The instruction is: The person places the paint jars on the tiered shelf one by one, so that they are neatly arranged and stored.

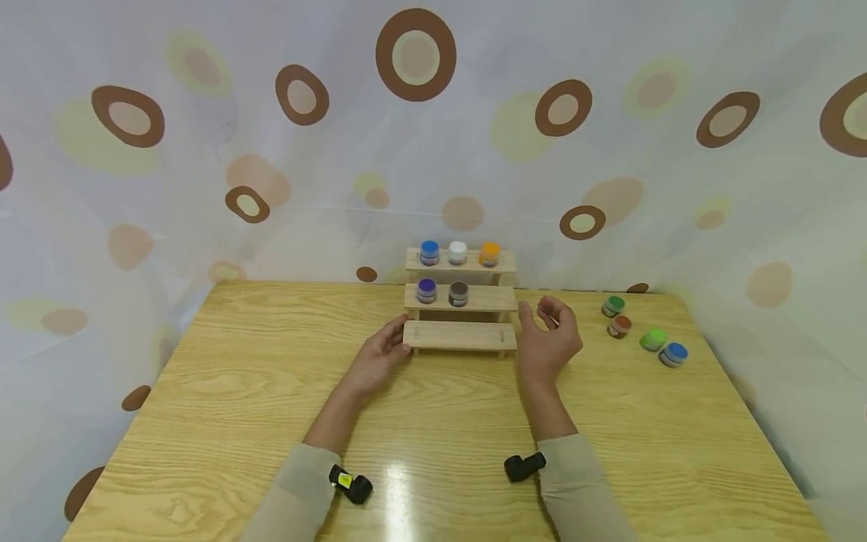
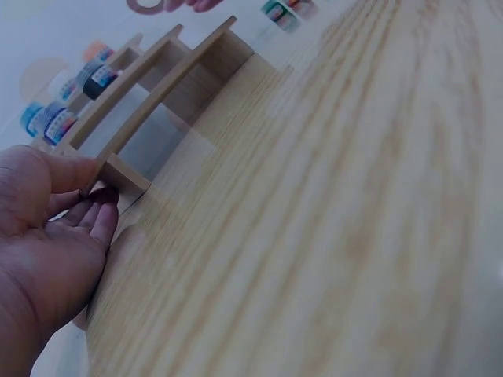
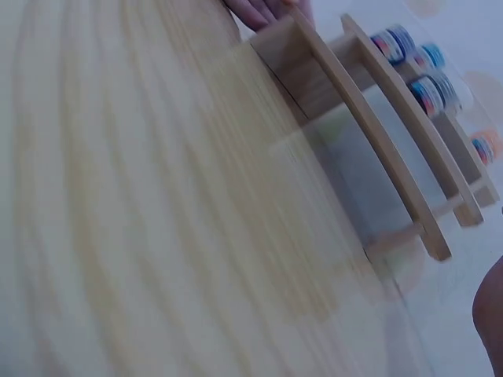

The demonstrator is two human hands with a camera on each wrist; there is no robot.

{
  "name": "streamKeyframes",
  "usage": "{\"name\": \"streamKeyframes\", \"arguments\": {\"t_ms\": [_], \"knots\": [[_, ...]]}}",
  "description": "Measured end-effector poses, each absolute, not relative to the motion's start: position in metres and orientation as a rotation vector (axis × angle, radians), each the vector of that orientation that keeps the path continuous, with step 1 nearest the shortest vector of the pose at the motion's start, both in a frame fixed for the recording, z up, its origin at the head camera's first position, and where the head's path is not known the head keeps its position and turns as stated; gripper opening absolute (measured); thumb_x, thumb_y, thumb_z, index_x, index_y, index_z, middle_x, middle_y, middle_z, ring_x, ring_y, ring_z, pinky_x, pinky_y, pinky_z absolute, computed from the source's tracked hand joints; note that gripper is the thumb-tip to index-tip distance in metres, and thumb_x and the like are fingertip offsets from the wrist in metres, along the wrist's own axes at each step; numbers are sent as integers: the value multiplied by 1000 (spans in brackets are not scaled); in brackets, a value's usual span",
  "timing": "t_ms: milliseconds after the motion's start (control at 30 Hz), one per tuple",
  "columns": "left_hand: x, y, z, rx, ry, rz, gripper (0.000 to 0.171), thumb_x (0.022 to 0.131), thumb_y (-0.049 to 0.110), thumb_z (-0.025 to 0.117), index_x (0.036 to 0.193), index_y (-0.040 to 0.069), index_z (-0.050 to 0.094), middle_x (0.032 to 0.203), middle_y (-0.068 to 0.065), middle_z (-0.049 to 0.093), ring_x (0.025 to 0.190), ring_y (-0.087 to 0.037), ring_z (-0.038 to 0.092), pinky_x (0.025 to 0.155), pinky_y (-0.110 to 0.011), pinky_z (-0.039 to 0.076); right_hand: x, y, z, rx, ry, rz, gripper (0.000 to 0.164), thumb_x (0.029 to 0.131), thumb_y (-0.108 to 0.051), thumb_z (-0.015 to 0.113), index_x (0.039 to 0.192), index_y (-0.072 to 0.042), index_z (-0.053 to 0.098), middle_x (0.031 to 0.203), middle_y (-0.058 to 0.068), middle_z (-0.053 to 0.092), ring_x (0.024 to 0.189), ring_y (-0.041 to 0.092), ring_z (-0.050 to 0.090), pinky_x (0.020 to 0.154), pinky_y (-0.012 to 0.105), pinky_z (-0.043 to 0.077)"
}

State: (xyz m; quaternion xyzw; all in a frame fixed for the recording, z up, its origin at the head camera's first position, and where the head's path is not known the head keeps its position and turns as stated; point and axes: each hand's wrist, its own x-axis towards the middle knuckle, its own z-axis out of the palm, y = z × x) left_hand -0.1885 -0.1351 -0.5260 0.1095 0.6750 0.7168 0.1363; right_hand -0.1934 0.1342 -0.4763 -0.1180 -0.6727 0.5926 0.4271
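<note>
A three-step wooden display rack (image 1: pixel 460 336) stands against the back of the table. My left hand (image 1: pixel 379 360) holds the left end of its lowest step; in the left wrist view the thumb (image 2: pixel 75 173) lies at the board's edge with the fingers curled below. My right hand (image 1: pixel 550 342) is raised just beside the rack's right end, thumb apart from loosely bent fingers, nothing between them. On the top step stand a blue paint jar (image 1: pixel 430 254), a white jar (image 1: pixel 457 254) and an orange jar (image 1: pixel 489 255). The middle step bears a purple jar (image 1: pixel 427 291) and a dark brown jar (image 1: pixel 458 294).
To the right on the wood-grain table (image 1: pixel 433 421) stand a dark green jar (image 1: pixel 612 306), a reddish-brown jar (image 1: pixel 619 327), a light green jar (image 1: pixel 653 340) and another blue jar (image 1: pixel 673 354). A patterned cloth (image 1: pixel 325 165) hangs behind the table.
</note>
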Motion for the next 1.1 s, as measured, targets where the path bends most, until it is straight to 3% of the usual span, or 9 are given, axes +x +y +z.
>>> {"name": "streamKeyframes", "arguments": {"t_ms": [167, 333, 433, 667, 1100], "knots": [[-189, -135, -526, 318, 1955, 2065, 64, 111, 2, 49, 167, 0, 19, 166, -22, 36, 154, -35, 37, 125, -44, 34, -199, 162, -493, -382, -1701, 1488, 29, 89, -3, 86, 112, 6, 71, 113, 26, 69, 105, 34, 70, 95, 48, 59], [-189, -134, -524, 329, 1966, 2053, 64, 111, 1, 49, 167, -1, 20, 166, -24, 36, 154, -37, 36, 125, -46, 34, -205, 192, -513, -448, -1739, 1496, 34, 87, -16, 90, 112, 0, 73, 111, 15, 71, 107, 32, 72, 90, 29, 61], [-189, -134, -525, 329, 1969, 2052, 64, 111, 1, 50, 167, -1, 19, 166, -24, 35, 153, -37, 37, 124, -45, 36, -206, 205, -514, -441, -1739, 1498, 35, 87, -18, 90, 110, 3, 73, 108, 15, 71, 104, 32, 71, 90, 26, 60], [-187, -134, -525, 330, 1975, 2066, 64, 110, 0, 50, 167, -2, 20, 166, -24, 35, 152, -38, 38, 123, -45, 38, -203, 227, -513, -496, -1736, 1501, 38, 84, -15, 92, 110, 5, 74, 106, 16, 72, 101, 24, 70, 88, 22, 60], [-187, -134, -523, 318, 1969, 2066, 64, 111, 2, 50, 167, 0, 20, 166, -21, 37, 152, -35, 39, 123, -42, 38, -200, 245, -519, -562, -1768, 1427, 33, 87, -23, 91, 113, -9, 77, 115, 15, 72, 105, 15, 65, 95, 29, 57]]}}
